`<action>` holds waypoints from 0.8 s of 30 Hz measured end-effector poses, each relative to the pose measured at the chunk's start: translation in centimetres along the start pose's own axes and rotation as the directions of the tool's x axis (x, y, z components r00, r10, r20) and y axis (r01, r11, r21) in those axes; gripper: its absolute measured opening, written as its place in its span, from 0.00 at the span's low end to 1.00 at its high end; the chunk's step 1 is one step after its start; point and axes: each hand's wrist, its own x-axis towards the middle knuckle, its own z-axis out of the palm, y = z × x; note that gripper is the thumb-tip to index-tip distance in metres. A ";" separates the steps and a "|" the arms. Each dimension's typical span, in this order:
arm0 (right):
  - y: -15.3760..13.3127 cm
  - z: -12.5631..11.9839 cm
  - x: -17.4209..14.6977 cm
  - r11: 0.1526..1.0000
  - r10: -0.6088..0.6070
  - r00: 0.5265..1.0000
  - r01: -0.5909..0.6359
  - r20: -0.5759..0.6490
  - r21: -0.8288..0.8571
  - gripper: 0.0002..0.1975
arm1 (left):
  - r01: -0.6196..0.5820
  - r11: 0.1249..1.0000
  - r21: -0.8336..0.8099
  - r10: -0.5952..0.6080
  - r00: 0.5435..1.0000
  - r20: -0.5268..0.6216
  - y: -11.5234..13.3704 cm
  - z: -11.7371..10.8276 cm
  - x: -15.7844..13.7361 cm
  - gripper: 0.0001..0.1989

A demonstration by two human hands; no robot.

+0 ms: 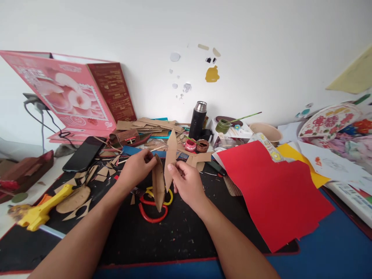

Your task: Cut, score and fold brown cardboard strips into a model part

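Observation:
My left hand [138, 166] pinches the upper end of a narrow boat-shaped cardboard piece [158, 186], held upright with its hollow side showing. In my right hand [187, 180] is a flat, pointed cardboard strip [172, 149], gripped between thumb and fingers and standing nearly upright. The two pieces are side by side with a small gap between them. Below them on the black mat lie red-handled scissors [154, 221] and a yellow-handled pair [168, 200], both partly covered by the boat-shaped piece.
A yellow glue gun [46, 209], cardboard scraps [103, 172] and a phone [84, 154] lie left. Behind stand a black thermos [198, 120], paint jars [202, 145] and a pink box [78, 93]. Red paper [276, 193] covers the right of the black mat [174, 248].

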 end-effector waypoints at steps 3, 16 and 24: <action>0.0 0.0 0.0 1.000 0.021 1.000 -0.021 0.012 0.017 0.24 | 0.017 0.989 -0.146 -0.024 0.999 -0.045 0.1 -0.2 0.0 0.11; 1.0 0.4 0.0 0.994 0.080 0.982 -0.066 0.170 -0.087 0.21 | 0.088 0.866 -0.493 -0.054 0.995 0.082 -0.8 0.7 0.4 0.17; 1.1 0.3 0.2 0.994 0.110 0.983 -0.105 0.145 -0.040 0.19 | -0.084 0.974 -0.210 0.140 0.954 0.266 -1.5 0.1 0.2 0.23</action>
